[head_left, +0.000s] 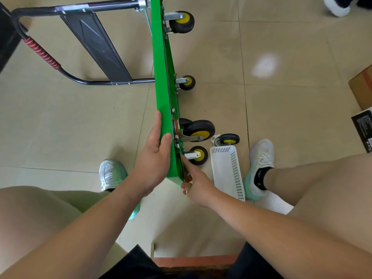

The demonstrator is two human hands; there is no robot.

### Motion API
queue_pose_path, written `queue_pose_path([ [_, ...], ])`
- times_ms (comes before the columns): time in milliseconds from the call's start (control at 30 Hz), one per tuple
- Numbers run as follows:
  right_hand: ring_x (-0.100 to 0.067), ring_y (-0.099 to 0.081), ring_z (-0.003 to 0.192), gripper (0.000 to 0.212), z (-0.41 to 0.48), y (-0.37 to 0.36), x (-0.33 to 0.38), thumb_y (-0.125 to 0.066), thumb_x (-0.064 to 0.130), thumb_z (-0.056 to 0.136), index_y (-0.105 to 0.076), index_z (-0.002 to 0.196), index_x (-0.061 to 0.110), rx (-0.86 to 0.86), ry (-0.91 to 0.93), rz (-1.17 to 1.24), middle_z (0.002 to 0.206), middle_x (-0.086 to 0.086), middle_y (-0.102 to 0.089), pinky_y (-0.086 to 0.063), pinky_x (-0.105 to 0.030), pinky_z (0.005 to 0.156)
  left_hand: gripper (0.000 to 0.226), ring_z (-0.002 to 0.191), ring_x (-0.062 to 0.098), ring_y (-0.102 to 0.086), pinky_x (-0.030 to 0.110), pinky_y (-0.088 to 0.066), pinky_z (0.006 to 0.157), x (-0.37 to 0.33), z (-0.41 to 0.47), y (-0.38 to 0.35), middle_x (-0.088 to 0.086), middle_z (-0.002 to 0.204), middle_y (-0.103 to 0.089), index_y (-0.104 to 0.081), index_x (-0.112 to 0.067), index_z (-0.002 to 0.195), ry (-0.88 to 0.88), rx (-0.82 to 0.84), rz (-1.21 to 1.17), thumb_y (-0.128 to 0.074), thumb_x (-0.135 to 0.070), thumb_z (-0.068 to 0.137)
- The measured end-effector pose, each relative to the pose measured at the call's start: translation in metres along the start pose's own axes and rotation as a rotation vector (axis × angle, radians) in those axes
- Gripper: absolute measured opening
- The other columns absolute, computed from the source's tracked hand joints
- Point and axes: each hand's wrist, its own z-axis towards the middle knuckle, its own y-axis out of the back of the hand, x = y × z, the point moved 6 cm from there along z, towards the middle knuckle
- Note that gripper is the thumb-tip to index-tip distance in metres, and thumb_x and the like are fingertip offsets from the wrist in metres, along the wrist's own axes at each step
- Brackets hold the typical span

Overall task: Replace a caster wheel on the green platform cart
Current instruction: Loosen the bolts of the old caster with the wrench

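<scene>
Four black-tyred, yellow-hubbed casters jut right from the green platform cart (163, 81), which stands on edge at frame centre. A loose caster (228, 139) lies beside a perforated white plastic basket (227, 172) on beige tile. The left hand (154, 158) wraps the deck's edge; the right hand (198, 185) pinches its lower corner.

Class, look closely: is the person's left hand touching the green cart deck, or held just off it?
Touching. The head view shows the left hand flat against the green cart deck, its fingers wrapped over the deck's near edge with no gap.
</scene>
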Motion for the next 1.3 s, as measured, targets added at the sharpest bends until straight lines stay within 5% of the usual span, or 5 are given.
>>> queue_pose_path([
  [333, -0.015, -0.048, 0.132, 0.084, -0.005, 0.014, 0.013, -0.056, 0.000, 0.095, -0.021, 0.155, 0.048, -0.011, 0.017, -0.033, 0.150, 0.007, -0.044, -0.045, -0.039, 0.111, 0.059, 0.142, 0.003, -0.042, 0.036, -0.034, 0.123, -0.005, -0.001, 0.005, -0.025, 0.162, -0.033, -0.008, -0.057, 0.160, -0.006, -0.019, -0.029, -0.037, -0.039, 0.113],
  [533, -0.015, -0.060, 0.086, 0.077, -0.034, 0.029, 0.018, -0.062, -0.004, 0.091, -0.038, 0.152, 0.038, 0.156, -0.108, 0.038, 0.116, -0.004, -0.057, -0.055, -0.016, 0.062, 0.058, 0.141, 0.011, -0.049, 0.044, -0.041, 0.120, -0.002, 0.001, 0.003, -0.022, 0.161, -0.037, -0.007, -0.067, 0.154, 0.013, 0.016, -0.061, -0.039, -0.044, 0.111],
  [833, -0.022, -0.049, 0.080, 0.051, -0.050, 0.040, 0.050, -0.056, -0.013, 0.093, -0.062, 0.126, 0.026, 0.283, -0.163, 0.389, 0.095, -0.006, -0.050, -0.062, -0.045, 0.075, 0.057, 0.140, 0.014, -0.051, 0.046, -0.044, 0.117, 0.003, 0.005, 0.002, -0.020, 0.161, -0.039, -0.011, -0.073, 0.149, 0.018, 0.019, -0.118, -0.041, -0.046, 0.109],
  [1067, -0.018, -0.050, 0.073, 0.049, -0.051, 0.033, 0.057, -0.057, -0.012, 0.093, -0.061, 0.132, 0.018, 0.317, -0.155, 0.429, 0.095, -0.008, -0.047, -0.062, -0.042, 0.067, 0.058, 0.141, 0.007, -0.048, 0.043, -0.042, 0.119, 0.005, 0.006, 0.001, -0.022, 0.162, -0.038, -0.010, -0.068, 0.153, 0.011, 0.017, -0.122, -0.040, -0.041, 0.111],
  [1300, -0.018, -0.050, 0.073, 0.040, -0.053, 0.029, 0.070, -0.056, -0.010, 0.094, -0.068, 0.112, 0.024, 0.330, -0.150, 0.491, 0.091, -0.008, -0.048, -0.061, -0.041, 0.065, 0.058, 0.138, 0.006, -0.051, 0.039, -0.041, 0.120, 0.005, 0.005, 0.000, -0.023, 0.159, -0.043, -0.011, -0.066, 0.155, 0.020, 0.023, -0.142, -0.040, -0.039, 0.112],
])
